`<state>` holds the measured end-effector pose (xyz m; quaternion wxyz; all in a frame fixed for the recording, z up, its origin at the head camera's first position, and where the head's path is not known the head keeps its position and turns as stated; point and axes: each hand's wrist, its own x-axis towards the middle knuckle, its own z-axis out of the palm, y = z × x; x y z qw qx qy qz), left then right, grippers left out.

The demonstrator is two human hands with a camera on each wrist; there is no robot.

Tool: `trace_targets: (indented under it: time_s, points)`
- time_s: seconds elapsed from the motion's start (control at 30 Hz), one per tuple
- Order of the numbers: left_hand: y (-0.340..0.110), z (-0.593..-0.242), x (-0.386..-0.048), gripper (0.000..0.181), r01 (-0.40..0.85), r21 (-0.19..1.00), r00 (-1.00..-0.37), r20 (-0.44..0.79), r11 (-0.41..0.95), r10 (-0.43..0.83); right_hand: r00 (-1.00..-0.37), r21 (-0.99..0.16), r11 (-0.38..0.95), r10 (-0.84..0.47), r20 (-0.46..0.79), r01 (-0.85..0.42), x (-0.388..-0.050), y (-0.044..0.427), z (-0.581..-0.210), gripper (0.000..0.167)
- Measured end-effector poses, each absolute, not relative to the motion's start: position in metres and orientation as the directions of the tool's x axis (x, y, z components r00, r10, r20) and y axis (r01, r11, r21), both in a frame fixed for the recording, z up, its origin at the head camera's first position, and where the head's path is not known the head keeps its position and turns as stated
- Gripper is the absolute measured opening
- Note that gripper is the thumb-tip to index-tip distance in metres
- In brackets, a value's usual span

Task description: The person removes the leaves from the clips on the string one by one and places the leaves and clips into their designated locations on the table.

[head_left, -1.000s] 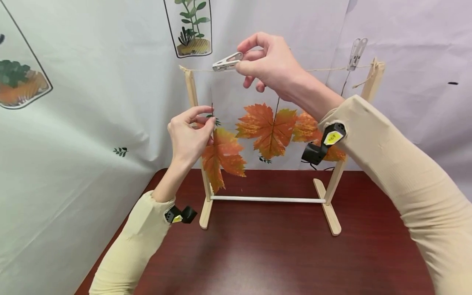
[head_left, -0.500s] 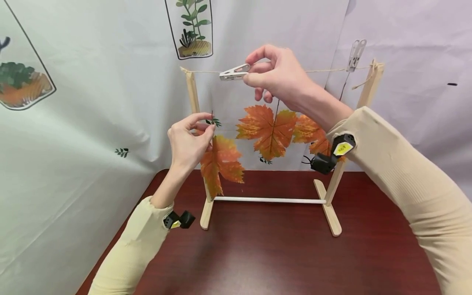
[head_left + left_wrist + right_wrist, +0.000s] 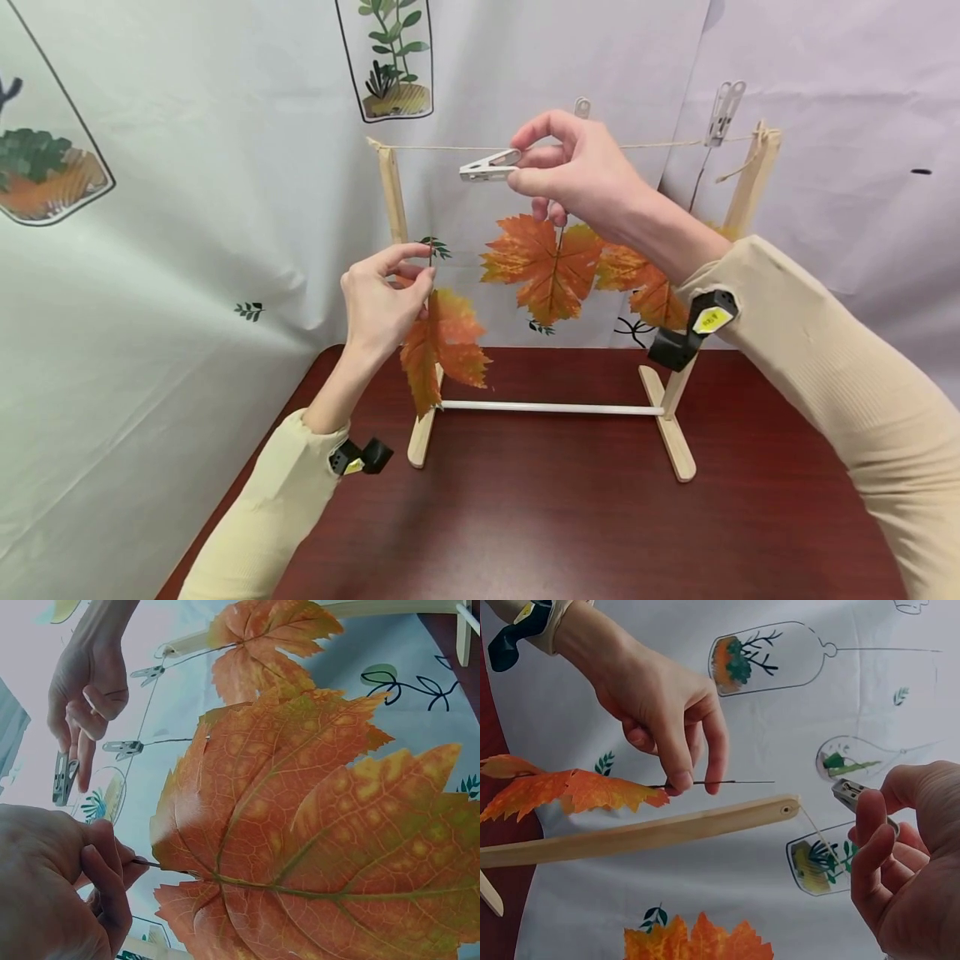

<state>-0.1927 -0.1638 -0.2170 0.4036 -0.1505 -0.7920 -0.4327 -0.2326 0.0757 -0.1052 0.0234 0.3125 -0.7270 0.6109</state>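
The left hand [image 3: 382, 304] pinches the thin dark stem of an orange leaf [image 3: 444, 346], which hangs below its fingertips by the left post. In the left wrist view this leaf [image 3: 337, 862] fills much of the picture. Between thumb and fingers the right hand [image 3: 577, 171] pinches a white clothespin [image 3: 487, 167], its tip pointing left, just below the string [image 3: 435, 148] in the head view. The right wrist view shows the clothespin [image 3: 855, 796] apart from the leaf stem. Two other leaves [image 3: 546, 271] hang at the middle and right, the right one partly behind the forearm.
A wooden frame with a left post [image 3: 392, 192], a right post [image 3: 752, 179] and a white bottom rod [image 3: 551, 408] stands on the dark red table [image 3: 525, 517]. Clothespins [image 3: 723, 114] sit on the string at the middle and right. A printed white cloth [image 3: 225, 167] hangs behind.
Both hands have come down, the left with its leaf and the right with its clothespin. The right hand has also moved rightward, and the middle clothespin's top now shows above it.
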Motion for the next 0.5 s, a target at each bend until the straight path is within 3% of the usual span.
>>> trace_targets:
  time_s: [0.5]
  points:
    - [-0.171, -0.226, -0.188, 0.02, 0.557, 0.546, -0.659, 0.749, 0.626, -0.066, -0.8, -0.876, 0.049, -0.434, 0.415, -0.48, -0.232, 0.091, -0.118, 0.026]
